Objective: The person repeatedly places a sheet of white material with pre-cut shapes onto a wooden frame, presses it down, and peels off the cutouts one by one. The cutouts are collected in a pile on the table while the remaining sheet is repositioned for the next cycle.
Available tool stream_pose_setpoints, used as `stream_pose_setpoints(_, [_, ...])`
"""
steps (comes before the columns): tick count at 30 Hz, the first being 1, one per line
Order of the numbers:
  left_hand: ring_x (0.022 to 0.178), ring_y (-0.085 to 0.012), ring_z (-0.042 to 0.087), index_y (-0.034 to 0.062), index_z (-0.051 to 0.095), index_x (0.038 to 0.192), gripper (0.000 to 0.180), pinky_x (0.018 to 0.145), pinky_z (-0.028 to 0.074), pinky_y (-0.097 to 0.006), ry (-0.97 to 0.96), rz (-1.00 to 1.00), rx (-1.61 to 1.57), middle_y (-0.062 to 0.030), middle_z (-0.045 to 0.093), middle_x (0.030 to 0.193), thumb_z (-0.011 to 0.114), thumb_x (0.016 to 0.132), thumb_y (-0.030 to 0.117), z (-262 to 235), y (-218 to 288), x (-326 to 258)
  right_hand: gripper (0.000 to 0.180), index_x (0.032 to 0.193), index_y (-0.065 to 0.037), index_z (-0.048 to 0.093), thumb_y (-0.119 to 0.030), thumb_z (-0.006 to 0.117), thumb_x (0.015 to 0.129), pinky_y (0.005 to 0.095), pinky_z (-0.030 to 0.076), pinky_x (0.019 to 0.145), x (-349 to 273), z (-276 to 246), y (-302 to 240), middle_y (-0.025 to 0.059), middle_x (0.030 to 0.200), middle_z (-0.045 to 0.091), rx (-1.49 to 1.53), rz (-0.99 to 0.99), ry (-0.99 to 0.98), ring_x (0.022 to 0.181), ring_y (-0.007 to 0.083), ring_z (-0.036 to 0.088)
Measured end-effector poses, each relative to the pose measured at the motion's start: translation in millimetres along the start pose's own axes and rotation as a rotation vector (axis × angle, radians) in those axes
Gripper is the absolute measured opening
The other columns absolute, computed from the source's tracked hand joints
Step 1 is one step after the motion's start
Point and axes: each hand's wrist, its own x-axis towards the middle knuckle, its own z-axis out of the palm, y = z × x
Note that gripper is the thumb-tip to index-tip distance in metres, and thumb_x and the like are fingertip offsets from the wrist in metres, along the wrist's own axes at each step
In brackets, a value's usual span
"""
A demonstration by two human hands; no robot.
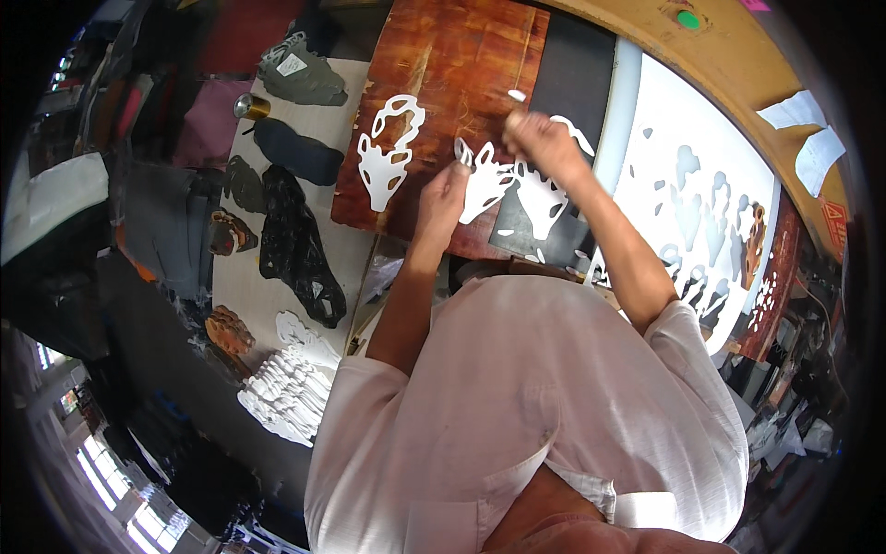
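My left hand [447, 191] is closed on a white cut-out piece [485, 189] with several holes, shaped like a shoe upper. The piece is held over the near edge of a reddish-brown wooden board [443, 65]. Just to the right, my right hand [546, 145] is raised with its fingers drawn together; what they hold, if anything, is hidden. A small white scrap [517, 95] shows just beyond those fingers; I cannot tell whether it lies on the board. Partly under my right hand is a second white cut-out [543, 208] on a dark mat. Another cut-out [384, 175] lies flat on the board's left side.
A white perforated sheet [692, 185] spreads out at the right beside a pale roller-like bar [618, 102]. To the left, a pale table [254, 268] carries a grey-green shoe [300, 72], a can [251, 106], a black plastic bag [295, 245] and a stack of white cut-outs [286, 392].
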Motion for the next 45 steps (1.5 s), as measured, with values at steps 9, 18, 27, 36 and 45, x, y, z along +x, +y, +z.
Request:
stream_pose_setpoints(9, [0.098, -0.0070, 0.065, -0.0023, 0.063, 0.142, 0.039, 0.084, 0.055, -0.023, 0.016, -0.058, -0.213, -0.0021, 0.068, 0.118, 0.063, 0.105, 0.010, -2.6, -13.2, -33.1, 0.039, 0.129, -0.003, 0.071, -0.012, 0.076, 0.091, 0.0426, 0.058, 0.099, -64.5, 43.1, 73.1, 0.0177, 0.121, 0.069, -0.697, -0.624, -0.096, 0.111, 0.0367, 0.069])
stream_pose_setpoints(18, [0.088, -0.0027, 0.059, 0.0099, 0.054, 0.156, 0.061, 0.081, 0.053, -0.023, -0.133, 0.122, 0.079, 0.0030, 0.070, 0.115, 0.064, 0.097, -0.001, 16.6, -8.0, -54.6, 0.028, 0.121, 0.004, 0.071, -0.007, 0.070, 0.096, 0.0447, 0.061, 0.082, -59.3, 43.5, 64.6, 0.0235, 0.112, 0.070, -0.851, -0.640, -0.080, 0.093, 0.0417, 0.072])
stream_pose_setpoints(27, [0.099, -0.0258, 0.070, 0.0097, 0.057, 0.153, 0.061, 0.088, 0.056, -0.036, 0.085, 0.523, 0.657, -0.0162, 0.072, 0.115, 0.064, 0.093, -0.001, 18.6, -32.4, -26.0, 0.027, 0.116, 0.002, 0.072, -0.015, 0.073, 0.095, 0.0463, 0.059, 0.084, -61.2, 44.3, 44.7, 0.0208, 0.106, 0.072, -0.776, -0.428, -0.082, 0.095, 0.0421, 0.071])
stream_pose_setpoints(36, [0.088, -0.0062, 0.064, -0.0025, 0.073, 0.127, 0.031, 0.077, 0.053, -0.025, 0.003, -0.032, 0.065, -0.0003, 0.073, 0.100, 0.067, 0.098, 0.006, 28.1, 3.4, -42.0, 0.029, 0.123, 0.000, 0.074, -0.008, 0.072, 0.095, 0.0443, 0.058, 0.094, -55.3, 22.7, 41.2, 0.0201, 0.118, 0.071, -0.588, -0.543, -0.137, 0.108, 0.0407, 0.070])
stream_pose_setpoints(45, [0.086, -0.0057, 0.064, -0.0056, 0.073, 0.125, 0.029, 0.075, 0.052, -0.023, -0.077, -0.030, 0.137, -0.0003, 0.072, 0.100, 0.063, 0.100, 0.005, 35.6, 30.7, -42.0, 0.035, 0.128, -0.001, 0.070, -0.008, 0.075, 0.094, 0.0435, 0.060, 0.089, -61.6, 4.3, 19.8, 0.0198, 0.115, 0.068, -0.545, -0.312, -0.228, 0.102, 0.0391, 0.071])
